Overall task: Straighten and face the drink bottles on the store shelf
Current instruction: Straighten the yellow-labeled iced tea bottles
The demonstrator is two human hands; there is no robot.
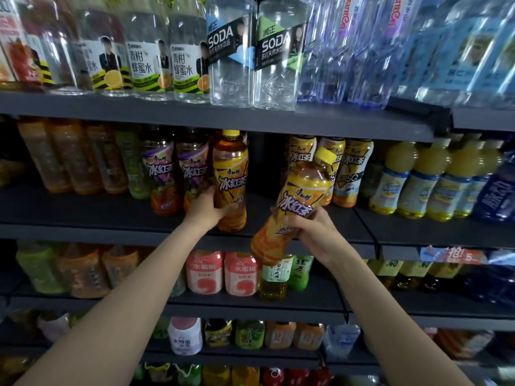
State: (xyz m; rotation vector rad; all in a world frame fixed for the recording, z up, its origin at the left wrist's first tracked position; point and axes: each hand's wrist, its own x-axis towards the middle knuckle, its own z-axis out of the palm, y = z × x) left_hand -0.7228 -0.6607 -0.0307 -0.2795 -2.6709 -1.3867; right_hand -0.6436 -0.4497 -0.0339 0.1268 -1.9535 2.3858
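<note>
- Left hand [207,208] wrapped round the lower half of an upright iced-tea bottle [230,179], fingers curled behind it, thumb across the front.
- Standing on the dark middle shelf [111,215] near its front edge, yellow cap up, orange-and-yellow label turned outward.
- Just left of it, two purple-labelled tea bottles [160,174] side by side — touching or nearly so, hard to tell which.
- Right hand [309,232] gripping a second iced-tea bottle [295,207] around its middle, fingers closed across the label.
- Tilted hard — yellow cap leaning up and to the right, base swung down and left, hanging in front of the shelf edge and off the shelf.
- A dark gap on the shelf between the two held bottles.
- Behind the tilted bottle, more iced-tea bottles [351,168] upright in a row, labels facing out.
- Further right, a row of yellow juice bottles [418,179], upright.
- Up top, two clear soda bottles [253,51] with black labels, flanked by honey-water bottles [164,62] on the left and blue-tinted water bottles [362,51] on the right.
- Below, pink peach drinks [223,271] beside green tea bottles [287,274], partly behind the tilted bottle's base.
</note>
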